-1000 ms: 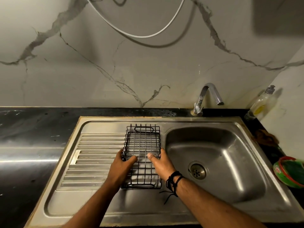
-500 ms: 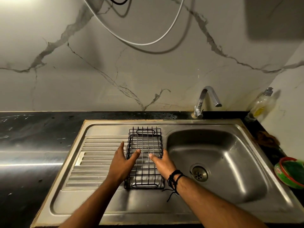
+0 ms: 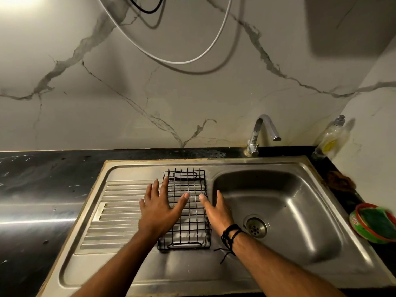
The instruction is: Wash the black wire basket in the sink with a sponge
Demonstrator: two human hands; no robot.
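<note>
Nearest the camera, two forearms rise from the bottom edge of the frame and converge on the centre. The left hand (image 3: 159,207) is spread flat, fingers straight and apart, over the ribbed draining board; its thumb lies across the left rim of the black wire basket (image 3: 186,211), but whether the palm presses down cannot be told. The right hand (image 3: 216,211), with black cords tied at the wrist, is likewise open, fingers straight, at the basket's right rim, its thumb pointing inward toward the other thumb. Nothing is gripped by either hand.

The basket is thus flanked by the two hands, equally near to both. It stands on the draining board of the sink (image 3: 132,163), just left of the bowl, with its long axis running from the lower centre toward the upper centre of the frame, a looped handle at each short end. The bowl with its drain (image 3: 256,227) lies directly right of the basket, so a short sideways carry is judged to be what the wash calls for.

Farther off, at the right edge, a green sponge-like pad in a round tub (image 3: 375,225) sits on the worktop, nearer the right hand. Beyond, the tap (image 3: 260,133) and a soap bottle (image 3: 331,138) stand against the wall.
</note>
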